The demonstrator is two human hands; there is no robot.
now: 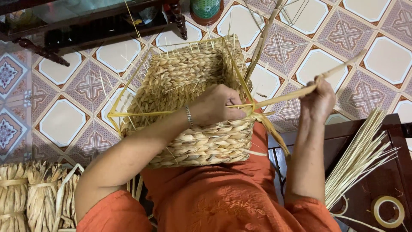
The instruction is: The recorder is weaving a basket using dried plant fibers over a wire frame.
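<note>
I sit with a half-woven basket [195, 107] resting on my lap, over my orange clothing, its open mouth tilted toward the far side. My left hand [219, 105], a metal bracelet at the wrist, presses on the basket's right rim, fingers closed around the spot where the weave ends. My right hand [317, 101] is raised to the right, closed on a long pale strand [296, 92] that runs taut back to that same corner. Thin yellow stakes [128, 114] jut out from the basket's frame. The basket looks light and springy; the braided walls should give a little, so the firm rim is the best place to hold. The strand looks dry and flexible, likely to crack if bent sharply. A bundle of loose straws [356, 159] lies on a dark wooden stool at right beside a tape roll [388, 212]. Tied bundles [30, 193] lie on the patterned floor tiles [62, 122] at near left.
</note>
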